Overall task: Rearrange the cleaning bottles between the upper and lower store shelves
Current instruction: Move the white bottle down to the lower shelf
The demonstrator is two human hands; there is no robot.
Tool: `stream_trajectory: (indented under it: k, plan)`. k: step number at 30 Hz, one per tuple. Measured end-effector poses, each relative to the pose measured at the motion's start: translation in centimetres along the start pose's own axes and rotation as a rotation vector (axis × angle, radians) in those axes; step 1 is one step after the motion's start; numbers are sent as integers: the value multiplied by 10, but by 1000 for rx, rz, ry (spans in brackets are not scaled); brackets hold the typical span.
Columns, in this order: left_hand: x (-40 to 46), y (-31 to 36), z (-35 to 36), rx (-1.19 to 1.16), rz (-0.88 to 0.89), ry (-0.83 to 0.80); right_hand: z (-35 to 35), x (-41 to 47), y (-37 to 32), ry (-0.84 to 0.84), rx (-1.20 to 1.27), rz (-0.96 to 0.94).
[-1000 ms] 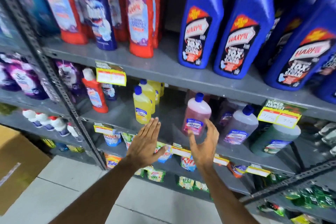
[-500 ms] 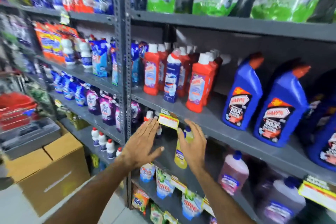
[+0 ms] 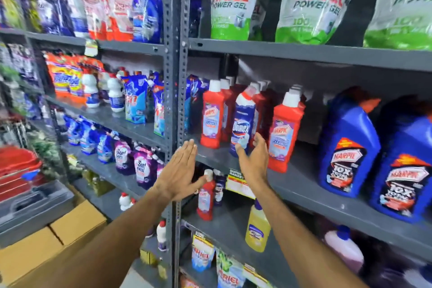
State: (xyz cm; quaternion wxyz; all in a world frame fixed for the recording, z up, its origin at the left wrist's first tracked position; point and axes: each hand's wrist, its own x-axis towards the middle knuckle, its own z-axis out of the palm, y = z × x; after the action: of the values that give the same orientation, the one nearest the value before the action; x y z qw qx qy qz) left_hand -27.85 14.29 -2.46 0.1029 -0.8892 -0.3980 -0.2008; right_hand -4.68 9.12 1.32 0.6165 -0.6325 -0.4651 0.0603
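On the upper grey shelf stand red Harpic bottles, a blue Domex bottle, another red Harpic bottle and big blue Harpic jugs. My right hand is open, fingers apart, just in front of the Domex bottle's base, between it and the right red bottle. My left hand is open and flat in front of the shelf upright, holding nothing. On the lower shelf stand a red bottle and a yellow bottle.
A grey perforated upright divides two shelf bays. Ariel pouches fill the top shelf. Purple Surf pouches sit in the left bay. Cardboard boxes and red baskets are on the floor at the left. A yellow price tag hangs on the shelf edge.
The view has swung upward from the lower shelf to the upper one. Both open hands have risen with it, and the right hand now reaches the Domex bottle.
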Motion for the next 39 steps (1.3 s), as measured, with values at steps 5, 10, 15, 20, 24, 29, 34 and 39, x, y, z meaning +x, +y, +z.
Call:
stream_trajectory:
  k: [5, 10, 15, 20, 24, 29, 34, 39]
  plan:
    - [41, -35, 18, 28, 90, -77, 43, 24, 7, 115, -15, 129]
    - [65, -48, 47, -18, 123, -194, 60, 40, 11, 165, -39, 209]
    - [74, -55, 65, -50, 147, -134, 62, 50, 20, 133, -50, 249]
    - [72, -54, 70, -74, 142, -50, 58, 51, 23, 132, -68, 247]
    - [71, -53, 69, -60, 135, -41, 55, 44, 20, 127, -63, 231]
    - [64, -50, 67, -54, 123, -38, 54, 29, 15, 96, -36, 195]
    - [47, -54, 69, -64, 131, -42, 49, 9, 6, 61, -33, 170]
    - [27, -51, 68, -96, 122, -54, 43, -17, -4, 44, -26, 110]
